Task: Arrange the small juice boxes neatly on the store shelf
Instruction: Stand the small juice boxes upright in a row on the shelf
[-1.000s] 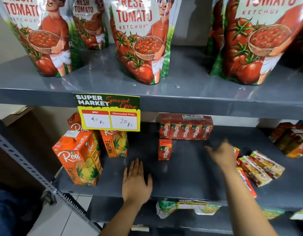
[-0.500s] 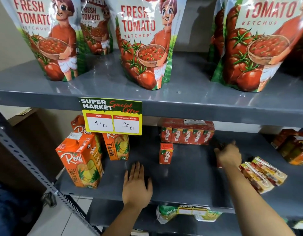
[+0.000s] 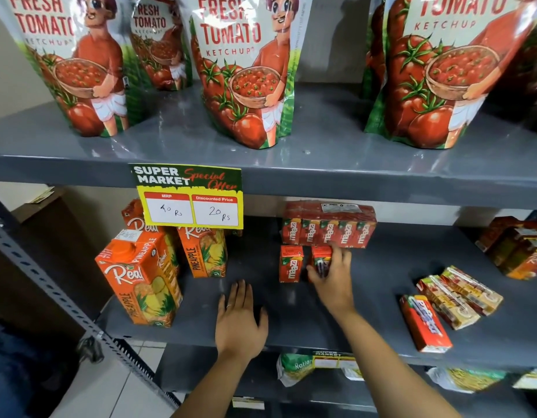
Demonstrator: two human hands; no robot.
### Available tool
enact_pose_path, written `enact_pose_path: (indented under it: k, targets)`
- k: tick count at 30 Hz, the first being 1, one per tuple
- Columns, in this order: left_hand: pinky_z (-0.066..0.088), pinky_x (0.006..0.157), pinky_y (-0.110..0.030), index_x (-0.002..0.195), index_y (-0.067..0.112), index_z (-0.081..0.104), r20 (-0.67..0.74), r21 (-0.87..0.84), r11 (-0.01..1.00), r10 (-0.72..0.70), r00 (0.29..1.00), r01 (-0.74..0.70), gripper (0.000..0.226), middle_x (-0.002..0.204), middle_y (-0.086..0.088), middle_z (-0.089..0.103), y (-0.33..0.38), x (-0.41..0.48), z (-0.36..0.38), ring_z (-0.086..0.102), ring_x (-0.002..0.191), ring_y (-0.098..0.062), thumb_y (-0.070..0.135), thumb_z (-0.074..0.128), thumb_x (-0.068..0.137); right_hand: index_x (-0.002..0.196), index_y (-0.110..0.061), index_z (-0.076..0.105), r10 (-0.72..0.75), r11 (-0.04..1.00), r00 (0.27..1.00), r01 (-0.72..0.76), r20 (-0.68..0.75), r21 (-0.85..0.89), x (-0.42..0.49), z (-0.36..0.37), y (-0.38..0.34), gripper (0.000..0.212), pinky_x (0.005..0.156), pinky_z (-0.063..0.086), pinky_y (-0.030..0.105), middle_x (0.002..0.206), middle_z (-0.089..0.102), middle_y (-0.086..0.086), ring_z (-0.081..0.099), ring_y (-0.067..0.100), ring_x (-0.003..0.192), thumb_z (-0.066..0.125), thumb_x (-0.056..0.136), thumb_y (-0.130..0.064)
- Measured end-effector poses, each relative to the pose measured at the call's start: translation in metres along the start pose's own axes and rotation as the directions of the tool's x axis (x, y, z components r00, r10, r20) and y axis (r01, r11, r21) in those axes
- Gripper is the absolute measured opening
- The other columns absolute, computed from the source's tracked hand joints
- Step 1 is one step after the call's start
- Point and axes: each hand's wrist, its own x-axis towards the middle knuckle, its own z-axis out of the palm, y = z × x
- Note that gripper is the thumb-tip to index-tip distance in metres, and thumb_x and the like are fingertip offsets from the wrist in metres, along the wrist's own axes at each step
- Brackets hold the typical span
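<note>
On the grey middle shelf [image 3: 381, 297] one small red Maaza juice box [image 3: 290, 263] stands upright. Right beside it my right hand [image 3: 333, 277] grips a second small red juice box [image 3: 321, 260], held upright on the shelf. Behind both stands a shrink-wrapped pack of Maaza boxes [image 3: 329, 226]. My left hand [image 3: 240, 319] rests flat on the shelf's front, fingers apart, holding nothing. Further right, several small juice boxes lie flat: a red one [image 3: 425, 324] and two striped ones [image 3: 458, 297].
Tall orange Real pineapple cartons [image 3: 140, 279] stand at the left, under a yellow price tag [image 3: 188, 197]. Large tomato ketchup pouches [image 3: 240, 70] fill the upper shelf. More cartons [image 3: 517, 245] lie at the far right. Snack packets [image 3: 294, 368] sit on the shelf below.
My right hand moved left from the lying boxes with a small juice box and now holds it upright beside the standing one. My left hand stayed flat on the shelf.
</note>
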Motion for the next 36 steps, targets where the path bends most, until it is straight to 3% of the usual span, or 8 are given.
enact_pose_path:
  k: [5, 10, 12, 16, 19, 25, 29, 36]
  targets:
    - [0.005, 0.118, -0.037, 0.149, 0.011, 0.022, -0.002, 0.000, 1.000, -0.002, 1.000, 0.002, 0.082, 0.159, -0.005, 0.019, 0.001, -0.001, 0.000, 0.012, 0.146, -0.017, 0.053, 0.005, 0.081, 0.150, -0.026, 0.006, 0.124, 0.965, 0.962, -0.175, 0.244, 0.196, -0.002, -0.015, 0.013, 0.095, 0.093, 0.043, 0.019, 0.117, 0.056, -0.010, 0.054, 0.002, 0.112, 0.064, 0.081, 0.004]
    - [0.005, 0.118, -0.037, 0.149, 0.010, 0.023, -0.006, 0.000, 1.000, -0.001, 1.000, 0.001, 0.080, 0.158, -0.006, 0.021, 0.000, -0.001, 0.000, 0.014, 0.146, -0.018, 0.052, 0.007, 0.082, 0.133, -0.014, 0.045, 0.177, 0.982, 0.975, -0.184, 0.137, 0.035, 0.000, -0.019, 0.023, 0.056, 0.091, 0.047, 0.030, 0.107, 0.062, 0.001, 0.061, 0.022, 0.107, 0.051, 0.083, 0.011]
    - [0.007, 0.118, -0.038, 0.148, 0.010, 0.026, -0.010, -0.006, 1.000, -0.003, 1.000, 0.003, 0.079, 0.157, -0.006, 0.024, 0.000, -0.001, 0.001, 0.017, 0.145, -0.019, 0.052, 0.010, 0.083, 0.133, -0.013, 0.046, 0.174, 0.984, 0.977, -0.177, 0.120, 0.011, 0.001, -0.022, 0.021, 0.054, 0.087, 0.046, 0.028, 0.109, 0.064, 0.004, 0.060, 0.020, 0.105, 0.053, 0.083, 0.008]
    - [0.010, 0.117, -0.038, 0.146, 0.009, 0.032, -0.018, -0.012, 1.000, -0.008, 1.000, 0.008, 0.076, 0.155, -0.007, 0.031, 0.000, -0.001, 0.002, 0.023, 0.144, -0.019, 0.051, 0.016, 0.085, 0.145, -0.020, 0.029, 0.153, 0.970, 0.920, -0.209, 0.360, 0.124, -0.001, -0.027, 0.016, 0.078, 0.095, 0.036, 0.020, 0.124, 0.052, -0.005, 0.047, 0.006, 0.116, 0.058, 0.080, 0.011]
    - [0.010, 0.118, -0.038, 0.146, 0.010, 0.031, -0.017, -0.022, 1.000, -0.007, 1.000, 0.007, 0.076, 0.155, -0.006, 0.029, 0.000, -0.001, 0.002, 0.022, 0.144, -0.019, 0.051, 0.016, 0.085, 0.144, -0.024, 0.031, 0.162, 0.955, 0.877, -0.255, 0.453, 0.152, 0.003, -0.027, 0.022, 0.073, 0.099, 0.036, 0.023, 0.128, 0.053, -0.008, 0.047, 0.010, 0.124, 0.060, 0.084, 0.006]
    - [0.008, 0.117, -0.037, 0.146, 0.010, 0.031, -0.030, -0.015, 1.000, -0.004, 1.000, 0.004, 0.075, 0.155, -0.007, 0.029, 0.000, -0.001, 0.002, 0.021, 0.144, -0.019, 0.052, 0.016, 0.086, 0.116, -0.021, 0.058, 0.201, 0.979, 0.953, -0.198, 0.228, -0.038, 0.005, -0.014, 0.022, 0.056, 0.092, 0.050, 0.034, 0.108, 0.065, -0.002, 0.062, 0.017, 0.102, 0.084, 0.067, -0.025]
    - [0.006, 0.118, -0.037, 0.148, 0.011, 0.027, -0.019, -0.026, 1.000, -0.006, 1.000, 0.005, 0.070, 0.157, -0.005, 0.024, 0.000, -0.001, 0.002, 0.017, 0.145, -0.018, 0.049, 0.023, 0.089, 0.111, -0.008, 0.051, 0.181, 0.947, 0.983, -0.170, 0.016, -0.272, -0.003, 0.002, 0.012, 0.066, 0.078, 0.051, 0.040, 0.110, 0.061, 0.012, 0.062, 0.032, 0.099, 0.085, 0.063, -0.037]
    - [0.008, 0.119, -0.038, 0.148, 0.011, 0.028, -0.012, -0.027, 1.000, -0.001, 1.000, 0.000, 0.073, 0.157, -0.006, 0.025, 0.000, -0.001, 0.001, 0.018, 0.145, -0.018, 0.050, 0.019, 0.088, 0.108, -0.006, 0.045, 0.185, 0.931, 0.983, -0.179, -0.011, -0.318, -0.005, 0.008, 0.006, 0.069, 0.078, 0.052, 0.042, 0.108, 0.061, 0.014, 0.061, 0.033, 0.100, 0.084, 0.063, -0.042]
